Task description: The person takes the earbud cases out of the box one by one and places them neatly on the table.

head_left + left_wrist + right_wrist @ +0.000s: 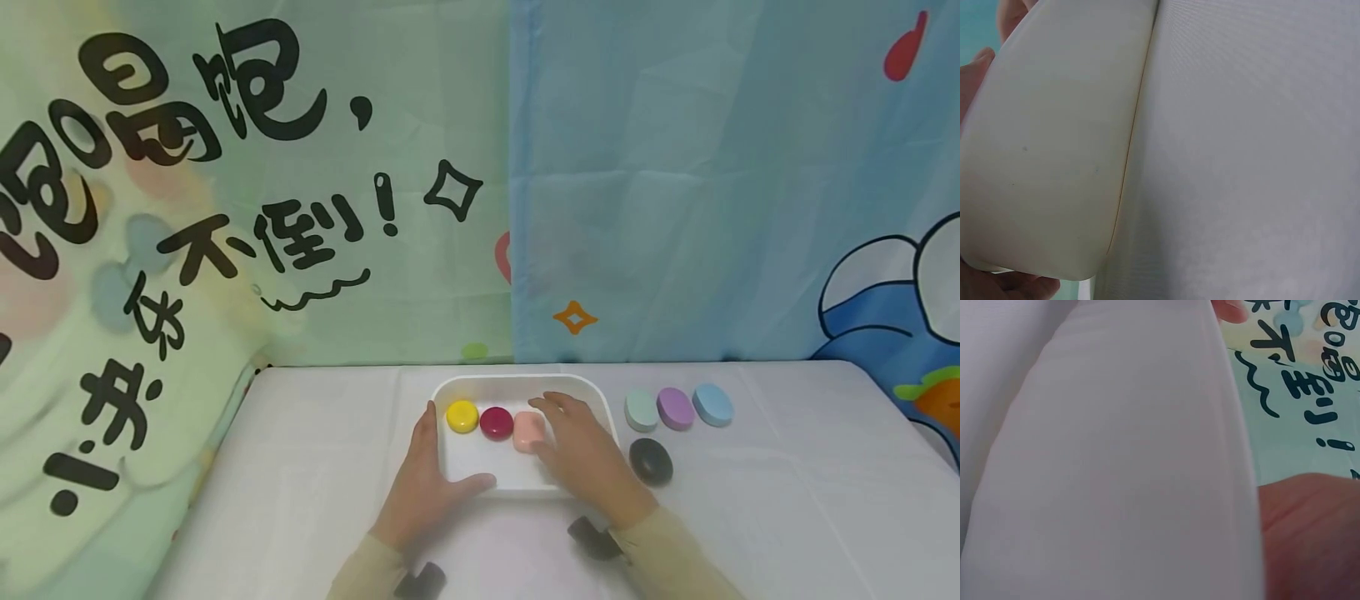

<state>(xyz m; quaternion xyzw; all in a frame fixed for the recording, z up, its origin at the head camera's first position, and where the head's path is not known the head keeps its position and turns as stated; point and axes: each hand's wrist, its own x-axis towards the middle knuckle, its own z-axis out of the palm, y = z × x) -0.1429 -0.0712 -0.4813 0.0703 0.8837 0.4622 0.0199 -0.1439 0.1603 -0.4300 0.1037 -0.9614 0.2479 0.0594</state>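
Observation:
A white rectangular tray (487, 477) lies on the table, with a glossy yellow round piece (462, 416), a dark red round piece (497, 423) and a pink rounded-square piece (528, 432) in a row inside. My left hand (431, 483) rests at the tray's left end, fingers straight along its side and thumb stretched over the front rim. Over the tray's right part, my right hand (588, 454) pinches the pink piece between thumb and fingertips. Both wrist views are mostly filled by the tray's outer wall (1054, 137).
Right of the tray sit a pale green piece (641, 411), a purple piece (676, 408) and a light blue piece (713, 405). A black oval piece (651, 462) lies near my right wrist. Printed cloth (660, 183) hangs behind the white-covered table (810, 500).

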